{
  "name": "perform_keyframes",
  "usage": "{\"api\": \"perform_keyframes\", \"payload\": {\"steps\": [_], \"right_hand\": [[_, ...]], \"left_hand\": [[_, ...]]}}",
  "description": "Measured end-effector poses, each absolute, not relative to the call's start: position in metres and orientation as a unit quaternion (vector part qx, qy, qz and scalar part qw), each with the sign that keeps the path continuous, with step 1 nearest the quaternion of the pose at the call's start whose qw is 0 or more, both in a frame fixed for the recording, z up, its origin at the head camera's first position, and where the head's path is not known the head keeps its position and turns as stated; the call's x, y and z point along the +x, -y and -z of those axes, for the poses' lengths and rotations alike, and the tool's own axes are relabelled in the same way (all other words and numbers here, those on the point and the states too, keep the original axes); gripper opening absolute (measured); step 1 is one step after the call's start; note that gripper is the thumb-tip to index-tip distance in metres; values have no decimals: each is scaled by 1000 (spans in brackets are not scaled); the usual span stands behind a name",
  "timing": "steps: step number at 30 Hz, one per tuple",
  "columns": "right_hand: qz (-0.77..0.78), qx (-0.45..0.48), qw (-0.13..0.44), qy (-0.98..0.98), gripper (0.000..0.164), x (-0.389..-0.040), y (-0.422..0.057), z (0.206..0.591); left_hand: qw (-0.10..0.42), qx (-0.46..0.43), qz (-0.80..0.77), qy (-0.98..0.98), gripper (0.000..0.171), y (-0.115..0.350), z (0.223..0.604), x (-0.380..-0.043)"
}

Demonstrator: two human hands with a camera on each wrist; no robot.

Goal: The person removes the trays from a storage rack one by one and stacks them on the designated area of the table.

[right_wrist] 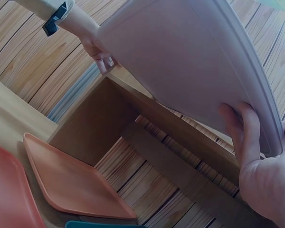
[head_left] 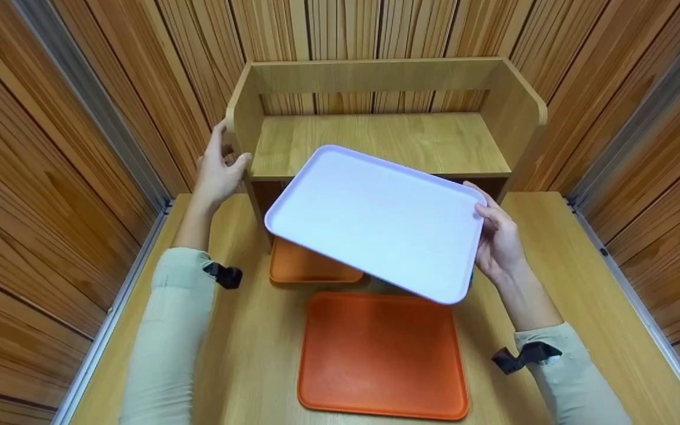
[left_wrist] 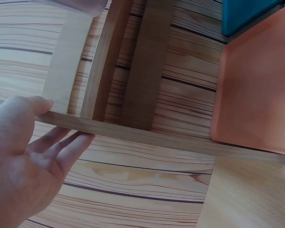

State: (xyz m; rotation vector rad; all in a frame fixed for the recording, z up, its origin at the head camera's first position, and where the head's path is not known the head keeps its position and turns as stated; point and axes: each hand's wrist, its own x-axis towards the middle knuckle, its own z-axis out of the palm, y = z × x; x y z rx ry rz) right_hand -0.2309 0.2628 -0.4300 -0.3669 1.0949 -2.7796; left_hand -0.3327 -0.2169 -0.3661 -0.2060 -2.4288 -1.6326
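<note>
A pale lavender tray (head_left: 378,227) is tilted in the air before the wooden shelf (head_left: 375,141). My right hand (head_left: 500,239) grips its right short edge, thumb on the upper face. Several fingers (right_wrist: 249,133) press its underside in the right wrist view. At the shelf's left side panel (left_wrist: 147,137) is my left hand (left_wrist: 38,156), the thumb on one face and the fingers on the other. Below the lifted tray, a red-orange tray (head_left: 382,354) lies on the table. A lighter orange tray (head_left: 310,262) sits partly under the shelf, its rear hidden in the head view.
A teal tray (left_wrist: 249,14) shows beside the lighter orange one, mostly cut off or covered. Wood-plank walls (head_left: 39,177) enclose the table (head_left: 529,260) at the back and sides. Metal rails (head_left: 635,301) run along the table's side edges.
</note>
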Motion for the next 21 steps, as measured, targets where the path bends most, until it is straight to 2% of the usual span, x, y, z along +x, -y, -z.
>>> {"api": "perform_keyframes", "payload": {"steps": [14,21], "right_hand": [[896,-221,175,-341,55,-230,-282,449],[885,-255,208,-330,57,-231,-283,457]], "left_hand": [[100,-69,552,825,77,219,368,-334],[102,-71,554,823,78,218,367,-334]]}}
